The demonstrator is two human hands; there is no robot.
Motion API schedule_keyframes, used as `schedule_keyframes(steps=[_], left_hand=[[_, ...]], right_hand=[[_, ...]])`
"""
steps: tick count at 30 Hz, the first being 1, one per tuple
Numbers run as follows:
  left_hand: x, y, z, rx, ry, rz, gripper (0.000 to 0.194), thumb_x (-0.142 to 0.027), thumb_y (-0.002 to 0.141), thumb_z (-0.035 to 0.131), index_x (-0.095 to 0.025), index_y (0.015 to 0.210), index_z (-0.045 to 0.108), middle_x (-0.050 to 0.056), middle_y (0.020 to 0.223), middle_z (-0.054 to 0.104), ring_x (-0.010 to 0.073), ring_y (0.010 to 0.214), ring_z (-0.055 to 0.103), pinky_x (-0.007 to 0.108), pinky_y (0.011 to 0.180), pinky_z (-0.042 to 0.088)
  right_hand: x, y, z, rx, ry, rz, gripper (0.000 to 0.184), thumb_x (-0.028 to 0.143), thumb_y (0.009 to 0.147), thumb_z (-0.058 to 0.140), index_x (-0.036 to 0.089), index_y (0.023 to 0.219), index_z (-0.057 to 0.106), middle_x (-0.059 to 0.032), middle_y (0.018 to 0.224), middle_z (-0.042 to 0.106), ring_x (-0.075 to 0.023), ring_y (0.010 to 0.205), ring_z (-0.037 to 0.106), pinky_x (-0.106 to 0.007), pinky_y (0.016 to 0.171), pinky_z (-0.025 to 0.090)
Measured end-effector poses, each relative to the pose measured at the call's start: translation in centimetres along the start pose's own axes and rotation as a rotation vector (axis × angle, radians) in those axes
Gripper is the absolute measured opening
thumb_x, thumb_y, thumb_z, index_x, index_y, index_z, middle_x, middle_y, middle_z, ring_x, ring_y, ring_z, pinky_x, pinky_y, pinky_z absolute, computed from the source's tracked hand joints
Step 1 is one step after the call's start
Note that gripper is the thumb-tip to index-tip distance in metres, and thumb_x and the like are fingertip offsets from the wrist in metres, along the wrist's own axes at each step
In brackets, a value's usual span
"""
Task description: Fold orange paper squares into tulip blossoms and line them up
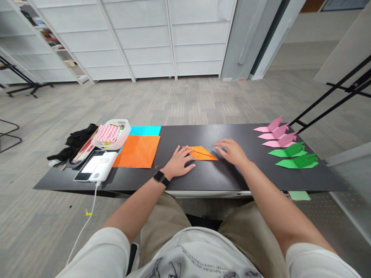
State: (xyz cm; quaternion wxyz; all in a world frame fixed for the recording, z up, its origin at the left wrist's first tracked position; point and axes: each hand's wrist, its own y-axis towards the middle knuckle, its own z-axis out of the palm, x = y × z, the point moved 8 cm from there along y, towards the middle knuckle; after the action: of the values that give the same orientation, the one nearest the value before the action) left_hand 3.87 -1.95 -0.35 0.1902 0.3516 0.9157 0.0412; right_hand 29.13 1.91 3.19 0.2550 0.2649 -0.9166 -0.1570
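Left hand (177, 165): palm down, fingers spread, fingertips touching the left end of the folded orange paper, pinching nothing that can be seen.
Right hand (232, 152): fingers loosely curved and slightly apart, empty, just beside the paper's right end; whether they touch the table cannot be told.
Folded orange paper (201, 153): on the table, between the hands, to the right of the left fingertips and to the left of the right ones.
Nearer hand: the left, in contact; the right is near but apart.
Paper's point: a narrow tip to the right, angled slightly toward the near edge, below the right fingertips.
Paper's long axis: left to right, roughly along the dark table (199, 133).
Orange sheet (137, 152): flat, left of the left hand.
Paper birds: three pink (276, 134) and two green (298, 162), in a row at the right.
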Motion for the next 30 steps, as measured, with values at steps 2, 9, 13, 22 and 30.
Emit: schedule_keyframes(steps=[2,9,13,22,30], left_hand=[[0.4,0.5,-0.2,0.018,0.005,0.004,0.032,-0.047,0.103,0.059,-0.031,0.127,0.074,0.005,0.161,0.055,0.0322,0.159,0.037,0.067,0.134,0.012],[2.5,5.0,-1.3,0.052,0.013,0.025,0.025,-0.044,0.103,0.058,-0.025,0.098,0.074,0.005,0.156,0.061,0.0306,0.156,0.042,0.066,0.133,0.016],[3.6,7.0,-0.9,-0.027,0.012,0.021,0.018,-0.040,0.097,0.069,-0.024,0.090,0.073,0.005,0.161,0.056,0.0308,0.156,0.042,0.063,0.134,0.018],[6.8,7.4,-1.8,-0.172,0.015,-0.187,0.015,-0.035,0.095,0.074,-0.026,0.107,0.077,0.008,0.121,0.071,0.0286,0.117,0.062,0.049,0.106,0.050],[5.3,7.9,-1.4,-0.119,-0.070,-0.118,0.027,-0.040,0.106,0.055,-0.026,0.109,0.078,0.004,0.114,0.079,0.0241,0.106,0.069,0.045,0.104,0.050]], right_hand=[[-1.2,2.4,1.1,-0.013,0.011,0.025,0.028,0.022,0.098,0.063,0.028,0.119,0.081,-0.0077,0.118,0.077,-0.0279,0.112,0.070,-0.047,0.106,0.054],[-1.4,5.7,7.4,0.105,0.074,-0.020,0.055,0.000,0.091,0.051,0.030,0.127,0.079,-0.0061,0.124,0.077,-0.0252,0.118,0.069,-0.048,0.109,0.053],[-0.8,4.9,8.1,0.089,0.076,-0.088,0.056,0.000,0.093,0.051,0.035,0.127,0.078,-0.0033,0.124,0.078,-0.0244,0.119,0.069,-0.051,0.112,0.048],[-0.1,5.9,7.9,0.064,0.101,-0.109,0.033,0.011,0.096,0.065,0.034,0.114,0.082,-0.0031,0.107,0.078,-0.0234,0.105,0.067,-0.043,0.100,0.049],[0.7,6.2,6.7,0.022,0.114,-0.102,0.021,0.017,0.096,0.068,0.031,0.101,0.082,-0.0055,0.117,0.074,-0.0249,0.112,0.065,-0.044,0.103,0.048]])
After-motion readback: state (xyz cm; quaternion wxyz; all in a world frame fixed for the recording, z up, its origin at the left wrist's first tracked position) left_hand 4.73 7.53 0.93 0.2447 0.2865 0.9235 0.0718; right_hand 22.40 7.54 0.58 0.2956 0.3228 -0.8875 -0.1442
